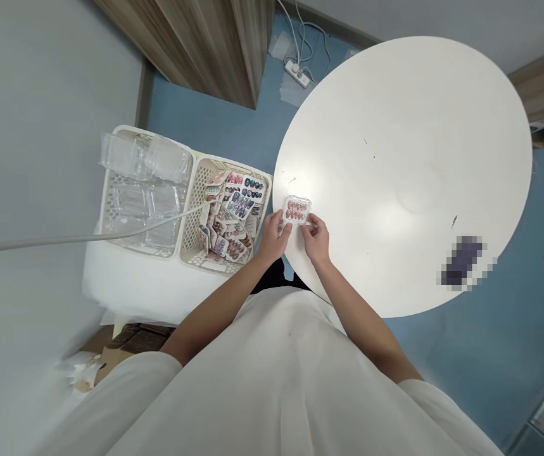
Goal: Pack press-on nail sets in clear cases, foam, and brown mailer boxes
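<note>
The clear case of press-on nails (297,209) is between eight and nine o'clock on the round desk (414,120). Left hand (274,237) grips its seven-o'clock corner; right hand (316,239) pinches its five-o'clock corner. Best kept level, with even, light fingertip pressure.

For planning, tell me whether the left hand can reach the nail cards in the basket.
Probably yes: the left hand is near the open-topped basket and its nail cards, though a pale cable runs partly across. It would likely have to leave the clear case first.
</note>
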A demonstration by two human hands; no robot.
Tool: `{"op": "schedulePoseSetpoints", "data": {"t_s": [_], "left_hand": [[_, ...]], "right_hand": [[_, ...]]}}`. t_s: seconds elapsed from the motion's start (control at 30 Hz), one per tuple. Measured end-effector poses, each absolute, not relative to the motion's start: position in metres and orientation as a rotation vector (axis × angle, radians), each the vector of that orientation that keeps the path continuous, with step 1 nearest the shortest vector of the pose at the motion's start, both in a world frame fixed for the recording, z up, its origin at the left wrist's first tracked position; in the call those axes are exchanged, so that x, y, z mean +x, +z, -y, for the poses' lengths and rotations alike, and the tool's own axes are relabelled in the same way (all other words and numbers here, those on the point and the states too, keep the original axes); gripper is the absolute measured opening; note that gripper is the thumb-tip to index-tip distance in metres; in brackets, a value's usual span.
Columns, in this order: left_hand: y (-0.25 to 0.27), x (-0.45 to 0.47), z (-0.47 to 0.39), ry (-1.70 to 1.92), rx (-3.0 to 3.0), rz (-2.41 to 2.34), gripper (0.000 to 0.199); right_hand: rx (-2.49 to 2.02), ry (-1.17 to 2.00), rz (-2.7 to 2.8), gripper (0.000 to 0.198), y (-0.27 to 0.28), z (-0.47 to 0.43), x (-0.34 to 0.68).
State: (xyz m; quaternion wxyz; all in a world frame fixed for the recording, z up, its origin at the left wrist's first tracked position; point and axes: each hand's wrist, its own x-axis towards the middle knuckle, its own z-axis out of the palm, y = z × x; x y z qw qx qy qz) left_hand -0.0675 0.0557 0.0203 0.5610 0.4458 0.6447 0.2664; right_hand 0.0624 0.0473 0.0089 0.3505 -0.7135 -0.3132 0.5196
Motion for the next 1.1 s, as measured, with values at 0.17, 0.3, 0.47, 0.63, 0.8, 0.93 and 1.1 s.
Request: {"op": "schedulePoseSetpoints", "data": {"t_s": [0.17, 0.3, 0.47, 0.63, 0.8, 0.93, 1.1], "left_hand": [[0.018, -0.069, -0.057, 0.606, 1.14, -1.524, 0.05], [0.015, -0.071, -0.054, 0.611, 1.203, -1.524, 0.051], [0.008, -0.07, -0.052, 0.623, 1.267, -1.539, 0.053], [0.004, -0.069, -0.052, 0.608, 1.282, -1.563, 0.055], [0.001, -0.065, -0.052, 0.68, 1.309, -1.602, 0.058], [0.005, -0.06, -0.041, 0.76, 1.285, -1.638, 0.062], [0.022, -0.053, -0.001, 0.781, 1.251, -1.699, 0.06]], "right_hand": [[-1.843, 1.281, 0.89, 0.043, 0.007, -0.048, 0.057], [-1.848, 1.256, 0.958, 0.044, 0.004, -0.045, 0.056], [-1.86, 1.235, 1.029, 0.046, 0.001, -0.047, 0.057], [-1.862, 1.292, 1.048, 0.052, 0.004, -0.054, 0.06], [-1.825, 1.382, 1.054, 0.064, 0.007, -0.059, 0.067], [-1.807, 1.44, 1.117, 0.071, 0.011, -0.049, 0.081], [-1.709, 1.53, 1.203, 0.069, 0.026, -0.013, 0.104]]}}
